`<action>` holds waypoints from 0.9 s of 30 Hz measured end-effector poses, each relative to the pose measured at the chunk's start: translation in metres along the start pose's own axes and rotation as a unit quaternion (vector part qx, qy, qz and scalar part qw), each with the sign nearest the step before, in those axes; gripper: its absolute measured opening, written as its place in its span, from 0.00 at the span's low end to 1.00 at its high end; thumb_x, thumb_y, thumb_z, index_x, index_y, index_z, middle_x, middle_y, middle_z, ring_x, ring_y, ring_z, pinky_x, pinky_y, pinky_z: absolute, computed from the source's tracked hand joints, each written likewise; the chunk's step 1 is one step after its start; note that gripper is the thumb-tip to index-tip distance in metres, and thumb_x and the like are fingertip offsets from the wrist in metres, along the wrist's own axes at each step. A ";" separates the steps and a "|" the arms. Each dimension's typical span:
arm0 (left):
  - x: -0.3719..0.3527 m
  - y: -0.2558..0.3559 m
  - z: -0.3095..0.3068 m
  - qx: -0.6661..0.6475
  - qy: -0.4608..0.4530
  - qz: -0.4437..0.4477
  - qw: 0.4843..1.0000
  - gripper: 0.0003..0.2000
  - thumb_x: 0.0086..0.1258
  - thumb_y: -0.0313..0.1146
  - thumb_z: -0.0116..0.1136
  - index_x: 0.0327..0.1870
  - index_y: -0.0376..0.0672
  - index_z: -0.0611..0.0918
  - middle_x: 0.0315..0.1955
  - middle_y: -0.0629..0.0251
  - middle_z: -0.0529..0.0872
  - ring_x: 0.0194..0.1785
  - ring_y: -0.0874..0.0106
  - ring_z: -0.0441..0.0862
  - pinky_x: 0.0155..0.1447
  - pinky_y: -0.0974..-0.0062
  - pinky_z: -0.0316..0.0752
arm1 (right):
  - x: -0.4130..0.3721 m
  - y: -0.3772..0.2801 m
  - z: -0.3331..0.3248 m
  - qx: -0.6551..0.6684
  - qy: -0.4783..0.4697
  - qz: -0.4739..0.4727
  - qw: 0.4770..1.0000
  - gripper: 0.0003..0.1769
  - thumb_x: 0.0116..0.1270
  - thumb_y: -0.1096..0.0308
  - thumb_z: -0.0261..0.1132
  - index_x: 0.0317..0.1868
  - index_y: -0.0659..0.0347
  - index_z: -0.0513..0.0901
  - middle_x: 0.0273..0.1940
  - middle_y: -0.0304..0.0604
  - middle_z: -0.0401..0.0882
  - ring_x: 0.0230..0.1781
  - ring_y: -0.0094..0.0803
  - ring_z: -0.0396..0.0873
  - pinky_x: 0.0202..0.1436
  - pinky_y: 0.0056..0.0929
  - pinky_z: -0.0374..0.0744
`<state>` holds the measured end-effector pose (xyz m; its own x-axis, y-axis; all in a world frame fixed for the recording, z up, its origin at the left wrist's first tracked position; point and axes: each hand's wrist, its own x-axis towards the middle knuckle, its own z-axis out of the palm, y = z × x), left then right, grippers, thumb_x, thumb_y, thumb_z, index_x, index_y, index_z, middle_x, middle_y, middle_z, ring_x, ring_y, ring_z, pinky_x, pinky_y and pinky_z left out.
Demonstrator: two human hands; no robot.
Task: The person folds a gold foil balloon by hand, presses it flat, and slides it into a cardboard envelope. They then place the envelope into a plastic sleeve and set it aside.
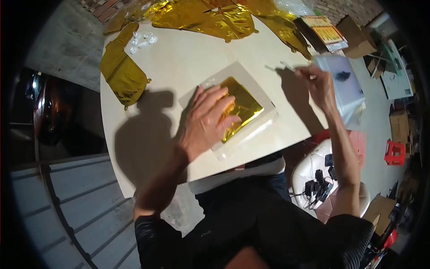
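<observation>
Fingers (215,101) of the left hand (206,123) are lying spread and flat on the folded gold foil (244,105), gripping nothing, just pressing. That's probably so the springy square isn't unfolding inside its clear sleeve (266,121). Under the foil, the round table (179,62) is giving it a hard surface to be flattened on. Right of the foil, the right hand (319,85) is hovering raised, fingertips pinching a thin white strip (289,66). A stack of clear bags (347,87) is hanging just behind it, can't tell if it's in the same grip. Beyond the foil, loose gold pieces (123,74) and small white bits (142,40) are lying out of the way.
</observation>
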<state>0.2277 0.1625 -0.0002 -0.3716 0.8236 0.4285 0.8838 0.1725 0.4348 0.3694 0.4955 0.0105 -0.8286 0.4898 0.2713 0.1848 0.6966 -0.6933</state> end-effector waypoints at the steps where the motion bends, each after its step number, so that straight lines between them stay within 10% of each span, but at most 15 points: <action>1: 0.000 -0.002 -0.001 0.003 0.009 -0.008 1.000 0.22 0.66 0.43 0.73 0.57 0.41 0.86 0.63 0.54 0.83 0.72 0.54 0.76 0.80 0.47 0.62 | -0.030 -0.019 0.002 0.008 0.002 0.030 1.000 0.07 0.72 0.70 0.73 0.47 0.62 0.92 0.39 0.40 0.91 0.40 0.23 0.83 0.49 0.29 0.81; 12: 0.032 0.007 0.003 0.079 -0.135 -0.007 0.988 0.23 0.81 0.51 0.53 0.72 0.53 0.78 0.76 0.50 0.69 0.83 0.48 0.57 0.83 0.39 0.50 | -0.130 -0.065 0.040 0.061 0.021 -0.048 0.997 0.13 0.65 0.83 0.71 0.49 0.62 0.91 0.39 0.44 0.88 0.40 0.34 0.86 0.46 0.30 0.83; 27: 0.032 0.010 0.019 0.089 -0.179 -0.014 0.980 0.26 0.77 0.53 0.61 0.72 0.56 0.78 0.78 0.49 0.67 0.84 0.48 0.55 0.83 0.37 0.45 | -0.109 -0.076 0.064 -0.012 0.076 -0.019 0.997 0.10 0.65 0.80 0.70 0.47 0.63 0.89 0.38 0.48 0.86 0.37 0.43 0.87 0.42 0.34 0.84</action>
<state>0.2295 0.2003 0.0030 -0.3008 0.9485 0.0997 0.9221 0.2625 0.2842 0.4123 0.3554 -0.0088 -0.7459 0.5350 0.3967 0.1688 0.7281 -0.6644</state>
